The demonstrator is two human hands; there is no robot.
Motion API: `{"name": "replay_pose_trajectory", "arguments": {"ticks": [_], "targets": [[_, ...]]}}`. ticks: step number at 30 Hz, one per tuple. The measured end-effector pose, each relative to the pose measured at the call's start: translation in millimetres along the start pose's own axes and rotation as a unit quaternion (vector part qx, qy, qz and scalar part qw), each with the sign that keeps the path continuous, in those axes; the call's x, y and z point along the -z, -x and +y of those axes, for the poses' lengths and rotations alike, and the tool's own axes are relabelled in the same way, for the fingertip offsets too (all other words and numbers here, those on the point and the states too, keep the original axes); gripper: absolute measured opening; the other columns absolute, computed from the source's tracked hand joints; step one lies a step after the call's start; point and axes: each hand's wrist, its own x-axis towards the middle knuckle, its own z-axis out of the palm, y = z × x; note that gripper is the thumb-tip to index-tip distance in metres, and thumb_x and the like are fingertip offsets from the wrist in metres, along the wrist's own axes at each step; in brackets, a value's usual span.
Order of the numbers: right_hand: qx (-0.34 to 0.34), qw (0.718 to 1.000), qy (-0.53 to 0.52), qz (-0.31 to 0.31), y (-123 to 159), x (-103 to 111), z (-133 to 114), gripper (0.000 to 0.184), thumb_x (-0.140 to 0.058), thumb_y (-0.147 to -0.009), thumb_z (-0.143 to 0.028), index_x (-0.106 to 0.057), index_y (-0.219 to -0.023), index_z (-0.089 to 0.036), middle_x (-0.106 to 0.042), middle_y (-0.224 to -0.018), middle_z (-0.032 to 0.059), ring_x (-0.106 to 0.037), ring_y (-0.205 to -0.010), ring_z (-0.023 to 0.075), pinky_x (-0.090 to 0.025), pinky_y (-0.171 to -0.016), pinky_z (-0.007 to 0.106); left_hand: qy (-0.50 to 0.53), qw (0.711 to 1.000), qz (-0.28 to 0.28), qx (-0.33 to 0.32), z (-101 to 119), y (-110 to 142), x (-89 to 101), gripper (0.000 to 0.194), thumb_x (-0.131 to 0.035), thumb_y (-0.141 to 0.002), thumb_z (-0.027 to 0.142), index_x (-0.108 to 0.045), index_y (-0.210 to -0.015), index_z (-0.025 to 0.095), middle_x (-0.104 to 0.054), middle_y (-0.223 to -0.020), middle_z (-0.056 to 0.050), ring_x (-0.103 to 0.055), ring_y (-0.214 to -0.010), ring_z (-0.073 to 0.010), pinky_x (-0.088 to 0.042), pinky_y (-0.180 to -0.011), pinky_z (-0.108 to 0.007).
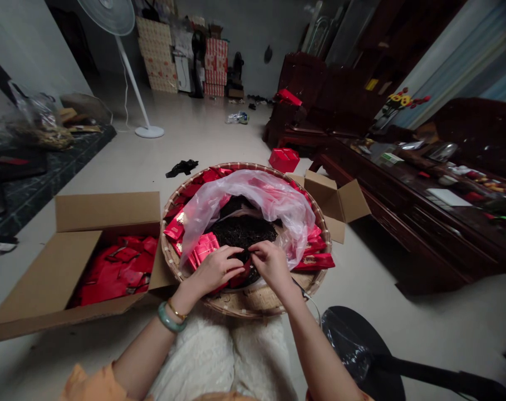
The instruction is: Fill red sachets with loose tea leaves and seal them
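Observation:
A round woven bamboo tray lies in front of my knees. On it, an open pinkish clear plastic bag holds a heap of dark, dry, twisted leaves that look like tea. My left hand and my right hand meet at the near side of the heap. Their thumbs and fingers pinch a small dark red packet between them, partly hidden by the fingers. Flat red packets lie in a stack beside my left hand. More red packets line the tray's right side.
To the left stands an open cardboard box full of red packets. Another open box is behind the tray's right edge, near a red box. A black round stand base lies at right. A white fan stands farther back.

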Motion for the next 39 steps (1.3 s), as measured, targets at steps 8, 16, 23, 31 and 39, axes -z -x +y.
{"name": "replay_pose_trajectory", "arguments": {"ticks": [8,16,23,31,39], "targets": [[-0.105,0.968,-0.226,0.042,-3.0,-4.1,10.5,0.015,-0.058,-0.075,-0.028,-0.062,-0.085,-0.018,-0.066,-0.078,0.0047,-0.067,-0.071,0.0177,-0.056,-0.064,0.029,0.006,1.0,-0.005,-0.005,1.4,0.4,2.3,0.02,-0.049,-0.088,0.023,-0.069,-0.085,0.02,-0.062,-0.11,-0.01,-0.058,-0.096,-0.0188,-0.051,-0.079,-0.034],[0.011,0.995,-0.071,0.061,-1.2,5.4,15.6,0.033,-0.052,-0.079,-0.018,-0.059,-0.111,-0.022,-0.054,-0.118,0.0103,-0.053,-0.109,0.0213,-0.047,-0.089,0.037,0.006,1.0,0.007,-0.021,4.6,0.6,5.7,0.018,-0.048,-0.088,0.02,-0.066,-0.088,0.017,-0.067,-0.1,-0.009,-0.059,-0.091,-0.0171,-0.051,-0.078,-0.033],[0.092,0.983,0.025,-0.16,16.8,9.5,4.9,0.02,-0.054,-0.083,-0.019,-0.068,-0.097,-0.023,-0.061,-0.1,0.0065,-0.06,-0.09,0.0167,-0.049,-0.081,0.03,-0.028,0.999,0.004,-0.045,12.5,4.9,10.8,0.019,-0.045,-0.089,0.018,-0.064,-0.09,0.016,-0.064,-0.094,-0.009,-0.058,-0.088,-0.0166,-0.051,-0.074,-0.03],[0.11,0.989,-0.018,-0.101,20.1,13.4,21.4,0.018,-0.054,-0.084,-0.018,-0.07,-0.089,-0.022,-0.07,-0.089,0.0052,-0.065,-0.082,0.0167,-0.052,-0.075,0.03,-0.041,0.998,0.012,-0.037,18.1,16.3,6.8,0.016,-0.047,-0.088,0.017,-0.063,-0.092,0.015,-0.06,-0.096,-0.009,-0.056,-0.089,-0.0165,-0.051,-0.075,-0.029],[0.122,0.988,0.048,-0.076,18.5,31.1,11.3,0.034,-0.062,-0.079,-0.031,-0.062,-0.113,-0.025,-0.047,-0.133,0.0093,-0.038,-0.127,0.026,-0.035,-0.103,0.044,-0.04,0.998,0.025,-0.048,19.2,20.3,6.4,0.016,-0.047,-0.087,0.015,-0.062,-0.095,0.016,-0.059,-0.098,-0.01,-0.057,-0.091,-0.0176,-0.052,-0.076,-0.031]]}}
